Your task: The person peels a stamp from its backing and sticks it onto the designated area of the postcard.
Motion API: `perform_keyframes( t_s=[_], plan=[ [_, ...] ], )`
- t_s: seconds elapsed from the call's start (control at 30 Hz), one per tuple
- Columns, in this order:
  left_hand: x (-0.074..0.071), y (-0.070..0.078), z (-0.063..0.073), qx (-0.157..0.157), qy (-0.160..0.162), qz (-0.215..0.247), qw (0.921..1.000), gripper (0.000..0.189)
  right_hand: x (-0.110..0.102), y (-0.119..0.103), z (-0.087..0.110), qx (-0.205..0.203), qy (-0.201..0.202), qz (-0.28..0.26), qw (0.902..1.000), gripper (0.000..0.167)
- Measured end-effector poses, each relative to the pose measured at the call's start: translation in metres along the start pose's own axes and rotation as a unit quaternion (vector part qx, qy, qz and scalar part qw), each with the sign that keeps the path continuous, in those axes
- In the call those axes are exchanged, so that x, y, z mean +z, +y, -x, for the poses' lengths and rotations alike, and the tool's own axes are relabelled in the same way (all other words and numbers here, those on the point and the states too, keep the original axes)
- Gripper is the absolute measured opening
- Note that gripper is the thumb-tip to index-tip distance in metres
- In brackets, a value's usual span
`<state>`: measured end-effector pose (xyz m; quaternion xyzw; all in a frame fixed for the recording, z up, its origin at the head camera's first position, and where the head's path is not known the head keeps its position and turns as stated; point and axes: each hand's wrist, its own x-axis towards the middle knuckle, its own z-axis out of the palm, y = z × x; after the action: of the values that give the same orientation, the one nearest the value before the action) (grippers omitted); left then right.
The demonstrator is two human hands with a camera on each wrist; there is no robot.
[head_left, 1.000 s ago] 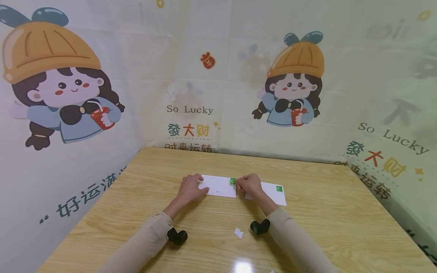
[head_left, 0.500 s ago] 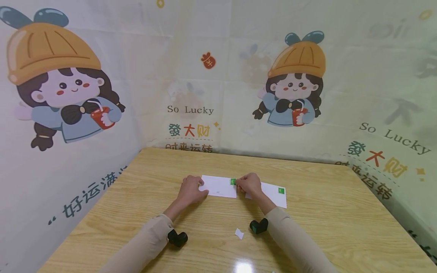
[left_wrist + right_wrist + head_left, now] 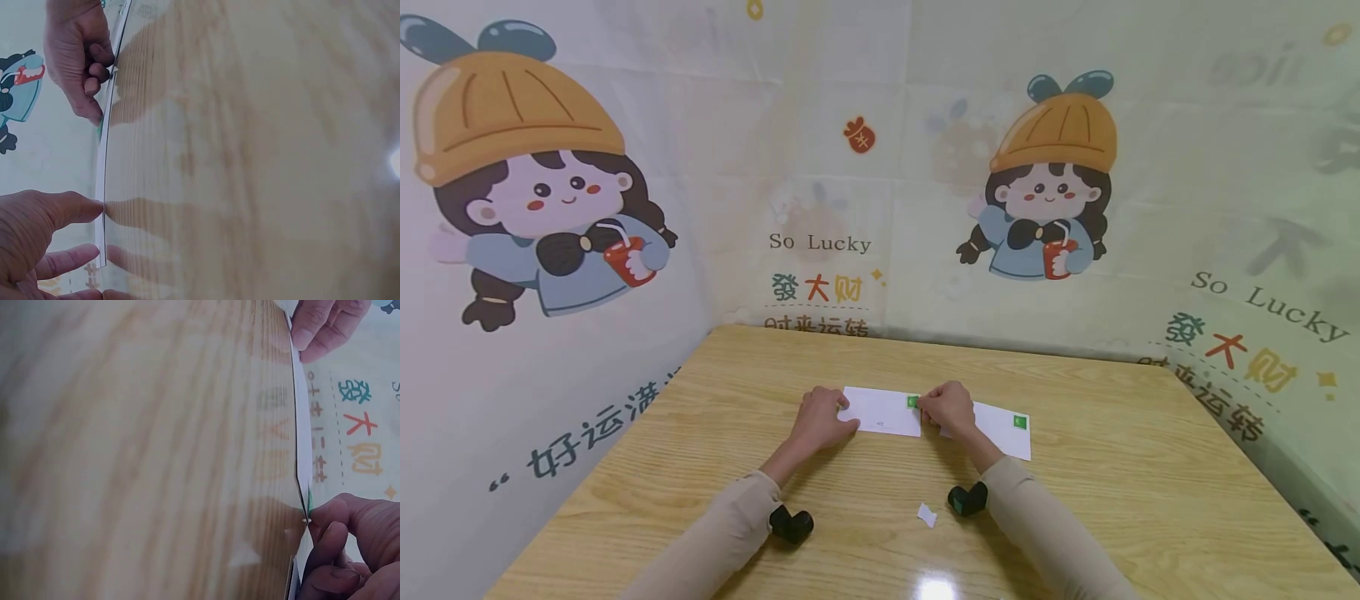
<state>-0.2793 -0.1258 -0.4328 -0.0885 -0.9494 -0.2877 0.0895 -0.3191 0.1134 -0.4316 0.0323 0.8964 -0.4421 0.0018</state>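
A white envelope (image 3: 880, 413) lies on the table, with a green stamp (image 3: 912, 402) at its upper right corner. My left hand (image 3: 822, 418) rests on the envelope's left end, thumb and fingers spread and fairly straight against it. At the other end, my right hand (image 3: 949, 408) pinches at the stamp's right edge, its remaining fingers curled under. The exact grip on the stamp is partly hidden by the fingertips. Behind the right hand lies a second white envelope (image 3: 1000, 432), which bears a green stamp (image 3: 1020, 422) of its own.
A small white paper scrap (image 3: 927, 515) lies on the wooden table (image 3: 1075, 517) between the forearms. Black wrist cameras (image 3: 792, 525) sit on both sleeves. A printed cloth backdrop (image 3: 917, 183) stands behind the table.
Both hands stay almost in place, the right fingers remaining at the stamp. The whole view has shifted slightly; the envelopes show no clear movement of their own.
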Motion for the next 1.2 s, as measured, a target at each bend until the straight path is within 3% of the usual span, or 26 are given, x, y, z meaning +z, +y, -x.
perform_keyframes(
  t_s=[0.83, 1.07, 1.2],
  plan=[
    [0.003, 0.001, 0.003, -0.003, 0.000, -0.002, 1.0000, 0.033, -0.006, 0.002, 0.010, -0.052, 0.003, -0.020, 0.9984, 0.013],
    [0.003, 0.002, 0.003, -0.019, -0.007, -0.002, 0.9998, 0.032, -0.013, -0.001, 0.018, -0.096, 0.024, 0.009, 0.9951, 0.012],
    [0.002, 0.003, 0.002, -0.019, -0.008, -0.006, 0.9998, 0.031, -0.016, 0.000, 0.018, -0.140, 0.039, 0.053, 0.9880, 0.010]
  ],
)
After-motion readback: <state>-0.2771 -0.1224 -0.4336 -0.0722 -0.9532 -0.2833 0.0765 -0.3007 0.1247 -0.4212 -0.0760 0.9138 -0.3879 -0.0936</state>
